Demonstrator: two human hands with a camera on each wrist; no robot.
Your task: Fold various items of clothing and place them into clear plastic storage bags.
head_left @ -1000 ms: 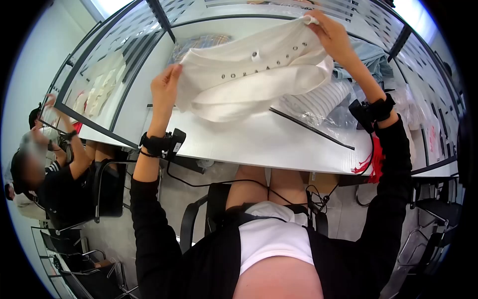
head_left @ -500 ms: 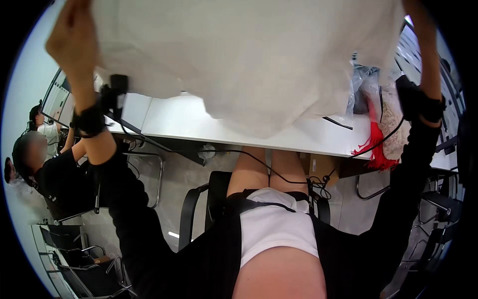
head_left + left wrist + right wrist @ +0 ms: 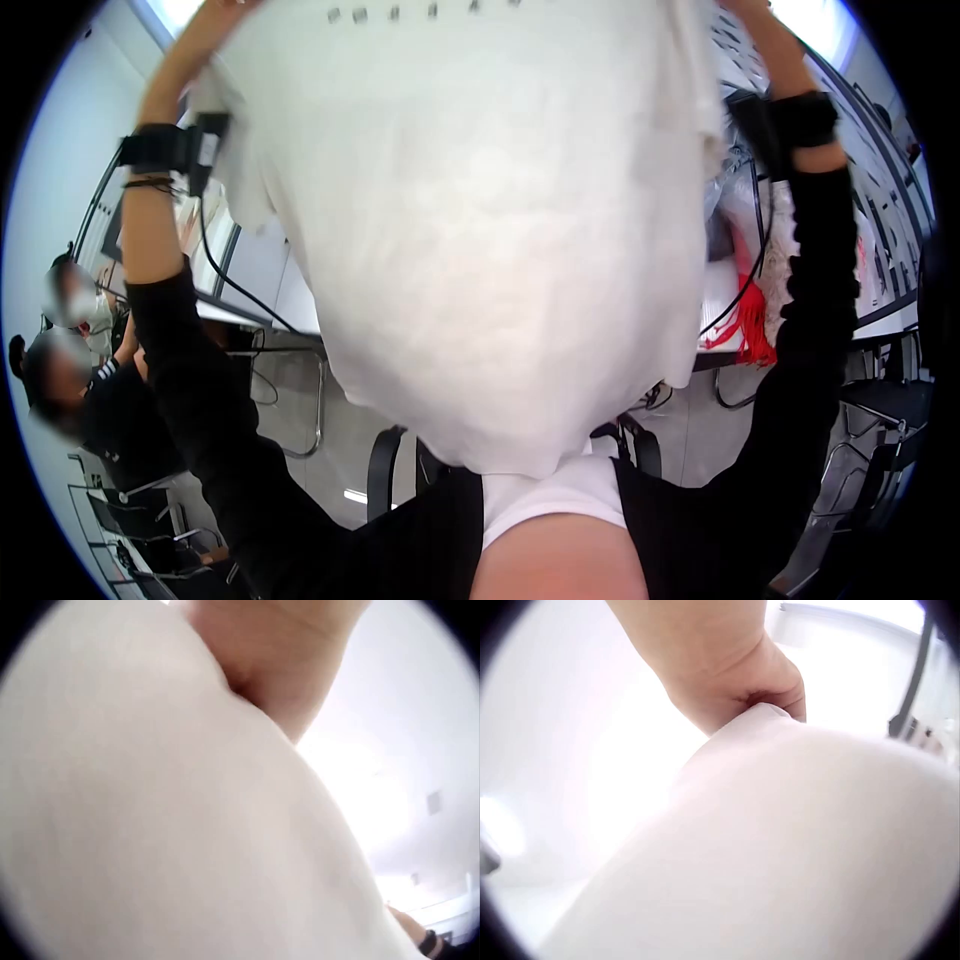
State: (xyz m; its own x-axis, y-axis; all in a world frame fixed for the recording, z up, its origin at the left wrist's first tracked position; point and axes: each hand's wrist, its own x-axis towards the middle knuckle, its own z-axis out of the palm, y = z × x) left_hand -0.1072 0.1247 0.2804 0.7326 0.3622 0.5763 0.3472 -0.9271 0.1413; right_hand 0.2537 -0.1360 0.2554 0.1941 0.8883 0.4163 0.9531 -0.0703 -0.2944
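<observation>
A white garment (image 3: 480,240) with a row of dark marks near its upper edge hangs spread between the raised arms in the head view, its lower edge down at the person's white top. The right hand (image 3: 735,682) grips a gathered corner of the cloth (image 3: 780,825) with curled fingers in the right wrist view. In the left wrist view the left hand (image 3: 281,652) holds the cloth (image 3: 165,795) at its edge, the fingertips hidden. Both hands are largely cut off at the top of the head view.
Behind the cloth, red tassels (image 3: 750,325) hang at the table's right edge, beside clear plastic packaging. A metal-framed chair (image 3: 885,400) stands at the right. Other people sit at the far left. Cables run from the wrist cameras. The cloth hides most of the table.
The garment was bunched above the table, then swung up and open. Now it hangs full length, closer to the body, covering the lap. Both hands have risen towards the top edge.
</observation>
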